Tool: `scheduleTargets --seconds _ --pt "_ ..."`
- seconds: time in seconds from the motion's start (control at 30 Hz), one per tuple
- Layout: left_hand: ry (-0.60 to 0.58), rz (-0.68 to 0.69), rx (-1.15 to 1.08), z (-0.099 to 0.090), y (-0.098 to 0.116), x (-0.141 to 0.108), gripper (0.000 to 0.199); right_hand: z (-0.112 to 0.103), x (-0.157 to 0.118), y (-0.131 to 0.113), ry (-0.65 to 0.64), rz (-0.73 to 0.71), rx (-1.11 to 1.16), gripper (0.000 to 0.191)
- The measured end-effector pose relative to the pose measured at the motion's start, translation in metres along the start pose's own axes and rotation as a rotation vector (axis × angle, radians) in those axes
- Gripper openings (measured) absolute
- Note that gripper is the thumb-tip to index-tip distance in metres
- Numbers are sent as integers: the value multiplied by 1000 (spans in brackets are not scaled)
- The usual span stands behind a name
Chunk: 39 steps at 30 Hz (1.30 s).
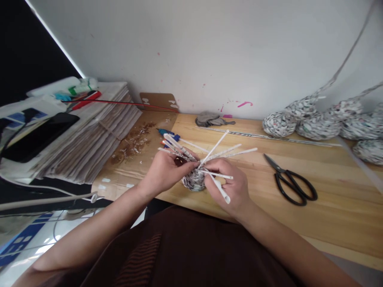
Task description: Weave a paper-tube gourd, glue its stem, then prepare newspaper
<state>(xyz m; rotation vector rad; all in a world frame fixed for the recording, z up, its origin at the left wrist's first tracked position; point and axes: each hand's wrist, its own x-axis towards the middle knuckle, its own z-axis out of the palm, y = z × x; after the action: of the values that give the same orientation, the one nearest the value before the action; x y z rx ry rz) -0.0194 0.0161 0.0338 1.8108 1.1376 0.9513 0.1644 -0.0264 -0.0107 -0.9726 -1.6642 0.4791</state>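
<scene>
A small round piece woven from rolled newspaper (194, 181) sits between my hands near the table's front edge. Several white paper tubes (216, 144) fan out from its top in different directions. My left hand (165, 169) is closed on its left side, the thumb pressing at the top where the tubes meet. Wrapped around the right side is my right hand (229, 181), its fingertips at the base of the tubes. Two tubes (221, 189) lie across the right fingers, pointing toward me. The undersides of both hands are hidden.
Black-handled scissors (295, 185) lie open at right. Behind are long thin tubes (269, 137), a grey cloth-like item (211, 119) and several woven paper pieces (318, 123). A blue tool (169, 134) lies past my left hand. Stacked newspapers (110, 131) carry a phone (42, 135).
</scene>
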Motion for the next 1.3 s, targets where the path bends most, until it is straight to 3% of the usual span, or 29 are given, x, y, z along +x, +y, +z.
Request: scheduleTargets --seconds 0.17,0.43,0.63,0.83,1.0,1.13,1.2,1.3 --pt "6 136 202 1 1 -2 4 -2 3 5 29 -102 -67 23" --pt "13 407 229 4 -5 -9 11 -11 6 6 20 -393 -332 27" --pt "21 409 245 5 -9 -13 7 -12 10 4 -25 -538 -423 25" --pt "7 362 212 1 -7 -15 4 -11 9 4 -92 -530 -367 25" --pt "67 274 157 7 -12 -18 8 -9 4 3 -58 -593 -477 26" --pt "127 287 173 11 -13 -17 11 -7 1 5 -25 -550 -479 30" --pt "60 315 173 6 -9 -13 14 -7 1 6 -11 -516 -463 29" --pt "-147 310 115 -11 -1 -3 18 -6 1 7 -2 -458 -410 28"
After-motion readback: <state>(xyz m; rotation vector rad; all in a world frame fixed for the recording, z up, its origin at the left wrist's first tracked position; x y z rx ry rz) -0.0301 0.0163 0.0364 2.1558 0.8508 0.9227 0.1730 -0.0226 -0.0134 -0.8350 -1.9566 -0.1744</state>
